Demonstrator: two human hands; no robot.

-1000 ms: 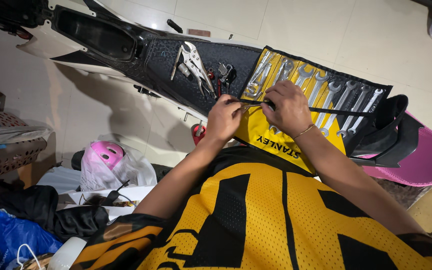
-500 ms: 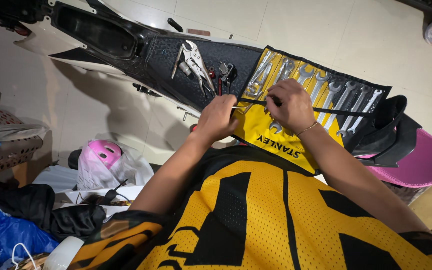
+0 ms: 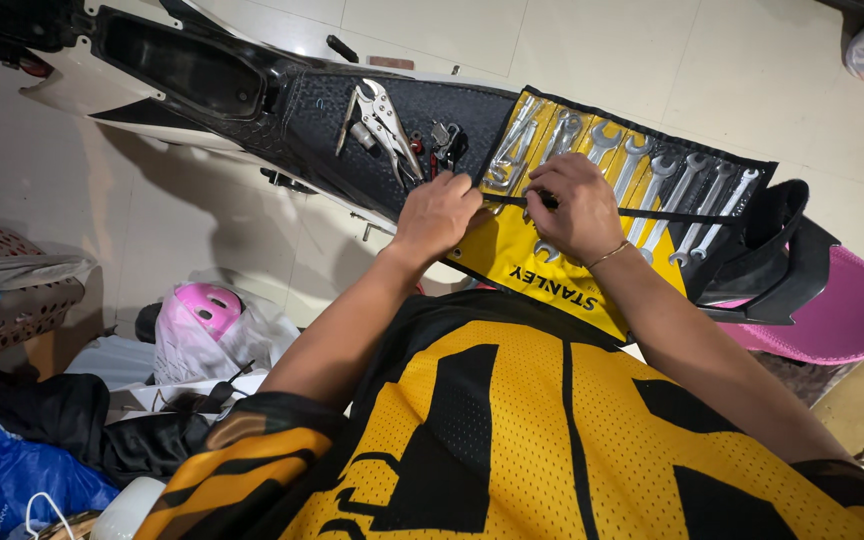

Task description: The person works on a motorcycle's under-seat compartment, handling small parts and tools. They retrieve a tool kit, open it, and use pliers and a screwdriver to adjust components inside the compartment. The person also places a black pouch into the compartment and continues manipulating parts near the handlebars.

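Tiled floor | yellow wrench roll (image 3: 552,270) | left hand (image 3: 439,215), right hand (image 3: 577,210) grips pinching black strap (image 3: 652,213)

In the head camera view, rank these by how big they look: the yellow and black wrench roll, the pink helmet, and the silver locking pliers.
1. Yellow and black fabric wrench roll, clearly largest, though both hands cover part of it.
2. Pink rounded helmet, partly hidden in its white bag.
3. Silver metal locking pliers, smallest.

The helmet lies lower, farther from the camera, so its look understates it.
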